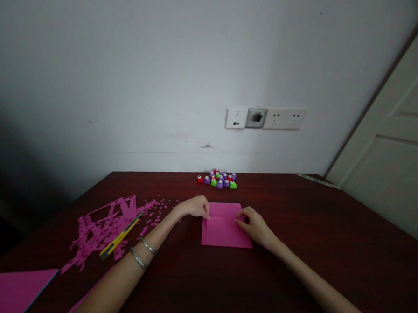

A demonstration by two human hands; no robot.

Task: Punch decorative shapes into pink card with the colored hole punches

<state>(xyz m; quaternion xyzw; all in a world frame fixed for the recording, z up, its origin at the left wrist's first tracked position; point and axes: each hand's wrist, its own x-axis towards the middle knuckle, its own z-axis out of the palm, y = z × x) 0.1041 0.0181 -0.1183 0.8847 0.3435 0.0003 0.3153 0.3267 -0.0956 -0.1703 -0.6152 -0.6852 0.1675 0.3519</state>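
A pink sheet of paper (227, 232), roughly square, lies on the dark red-brown table in front of me. Across its upper part runs a fold or the edge of a second layer; I cannot tell which. At the upper left edge, my left hand (195, 206) is closed, with thumb and fingers pinching the pink paper. My right hand (255, 225) pinches the paper near its right edge, thumb and forefinger together and the other fingers curled. Two silver bracelets (141, 253) circle my left wrist and forearm.
Left of my arm lie pink paper scraps (97, 232), small pink punched bits (156, 215) and a yellow utility knife (120, 238). Another pink sheet (20, 297) is at the lower left. Several small coloured craft punches (220, 178) stand near the wall, below the sockets (284, 119).
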